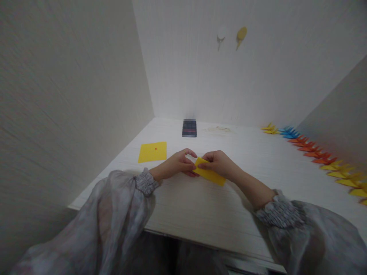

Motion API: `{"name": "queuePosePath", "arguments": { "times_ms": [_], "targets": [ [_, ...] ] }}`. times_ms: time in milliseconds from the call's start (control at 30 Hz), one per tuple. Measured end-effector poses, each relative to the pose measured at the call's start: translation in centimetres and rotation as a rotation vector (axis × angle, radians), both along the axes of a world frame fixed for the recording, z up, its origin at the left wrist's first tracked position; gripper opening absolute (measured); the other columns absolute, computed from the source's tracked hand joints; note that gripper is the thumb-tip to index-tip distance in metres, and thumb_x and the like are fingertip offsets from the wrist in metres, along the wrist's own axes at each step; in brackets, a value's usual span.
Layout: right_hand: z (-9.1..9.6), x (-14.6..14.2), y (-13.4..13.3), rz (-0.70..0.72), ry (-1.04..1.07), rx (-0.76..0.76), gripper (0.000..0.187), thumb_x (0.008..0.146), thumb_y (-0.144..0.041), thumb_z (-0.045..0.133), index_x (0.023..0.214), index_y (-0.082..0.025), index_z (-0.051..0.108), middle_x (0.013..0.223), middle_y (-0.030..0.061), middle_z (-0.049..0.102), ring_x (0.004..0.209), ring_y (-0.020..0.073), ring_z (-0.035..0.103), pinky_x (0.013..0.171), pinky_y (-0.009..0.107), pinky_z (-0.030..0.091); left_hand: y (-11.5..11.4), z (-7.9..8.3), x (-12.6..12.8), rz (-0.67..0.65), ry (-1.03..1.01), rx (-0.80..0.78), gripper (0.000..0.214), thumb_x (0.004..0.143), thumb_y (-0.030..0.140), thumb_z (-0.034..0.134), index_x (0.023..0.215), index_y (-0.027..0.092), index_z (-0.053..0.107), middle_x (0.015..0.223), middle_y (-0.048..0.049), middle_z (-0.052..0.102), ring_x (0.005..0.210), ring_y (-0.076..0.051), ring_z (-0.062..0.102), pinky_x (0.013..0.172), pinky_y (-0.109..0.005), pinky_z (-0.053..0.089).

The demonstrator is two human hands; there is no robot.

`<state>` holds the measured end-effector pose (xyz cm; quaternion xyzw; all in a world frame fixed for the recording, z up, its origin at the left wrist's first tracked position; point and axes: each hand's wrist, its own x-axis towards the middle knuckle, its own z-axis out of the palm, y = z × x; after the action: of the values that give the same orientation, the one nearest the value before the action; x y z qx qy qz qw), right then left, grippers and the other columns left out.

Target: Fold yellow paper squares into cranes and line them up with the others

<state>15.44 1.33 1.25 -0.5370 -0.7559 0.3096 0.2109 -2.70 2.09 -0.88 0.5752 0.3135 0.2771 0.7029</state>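
Note:
A folded piece of yellow paper (211,176) is held above the white table, slanting down to the right. My right hand (218,162) pinches its upper edge, thumb on the near face. At the paper's left corner is my left hand (183,163), its thumb and lower fingers closed on that corner while the index finger curves above. A flat yellow sheet (150,152) with a small reddish mark lies on the table to the left of my hands.
Along the right side of the white table (183,210) runs a row of folded paper figures (311,147) in yellow, blue and orange. A small dark, blurred object (189,128) stands by the back wall. Two hooks (241,34) are on that wall.

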Motion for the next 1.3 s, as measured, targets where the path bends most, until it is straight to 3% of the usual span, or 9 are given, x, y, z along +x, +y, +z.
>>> {"name": "queuePosePath", "arguments": {
  "times_ms": [767,867,1033,1133,1233,1300],
  "targets": [
    [-0.5,0.0,0.2,-0.007,-0.02,-0.01,0.017,0.064,-0.032,0.061,0.066,-0.015,0.064,0.058,0.0002,0.06,0.051,0.0095,0.049,0.044,0.02,0.031,0.1,-0.4,0.3,-0.002,0.039,0.032,0.033,0.069,0.016,0.061,0.091,0.017,0.036,0.066,-0.0006,0.064,0.065,-0.014,0.065,0.065,-0.03,0.051],
    [-0.7,-0.1,0.2,0.004,-0.031,0.004,0.016,0.064,-0.031,0.061,0.064,-0.014,0.064,0.057,-0.0002,0.059,0.05,0.0089,0.048,0.045,0.02,0.031,0.1,-0.8,0.3,0.028,0.153,0.176,0.027,0.069,0.015,0.057,0.087,0.017,0.036,0.064,0.0016,0.062,0.058,-0.011,0.061,0.057,-0.024,0.048],
    [-1.1,-0.5,0.4,0.019,-0.082,0.023,0.015,0.065,-0.03,0.061,0.063,-0.015,0.065,0.055,-0.001,0.057,0.049,0.008,0.046,0.044,0.019,0.029,0.2,-0.7,-0.3,0.121,0.467,0.671,0.024,0.064,0.014,0.058,0.084,0.018,0.045,0.068,0.0031,0.055,0.056,-0.008,0.05,0.051,-0.02,0.038],
    [-1.4,-0.7,0.6,0.025,-0.105,0.049,0.017,0.065,-0.032,0.061,0.061,-0.016,0.065,0.052,-0.0016,0.055,0.048,0.0076,0.044,0.044,0.019,0.028,0.1,-0.1,-0.6,0.104,0.555,0.88,0.02,0.063,0.018,0.061,0.081,0.017,0.052,0.073,0.0021,0.05,0.058,-0.008,0.045,0.055,-0.021,0.037],
    [-1.5,-0.7,0.7,0.036,-0.133,0.066,0.02,0.066,-0.035,0.06,0.062,-0.016,0.066,0.051,-0.0017,0.055,0.048,0.0076,0.043,0.044,0.019,0.027,0.0,0.3,-0.5,0.008,0.546,0.967,0.008,0.067,0.02,0.059,0.075,0.017,0.059,0.078,-0.0005,0.051,0.066,-0.01,0.047,0.061,-0.022,0.037],
    [-1.4,-0.8,0.8,0.047,-0.157,0.075,0.02,0.066,-0.035,0.06,0.064,-0.016,0.067,0.053,-0.0013,0.056,0.049,0.0079,0.044,0.045,0.019,0.027,0.0,0.3,-0.4,-0.014,0.574,0.938,0.007,0.069,0.021,0.058,0.073,0.017,0.062,0.077,-0.0012,0.053,0.065,-0.01,0.048,0.061,-0.022,0.037]
  ]
}}
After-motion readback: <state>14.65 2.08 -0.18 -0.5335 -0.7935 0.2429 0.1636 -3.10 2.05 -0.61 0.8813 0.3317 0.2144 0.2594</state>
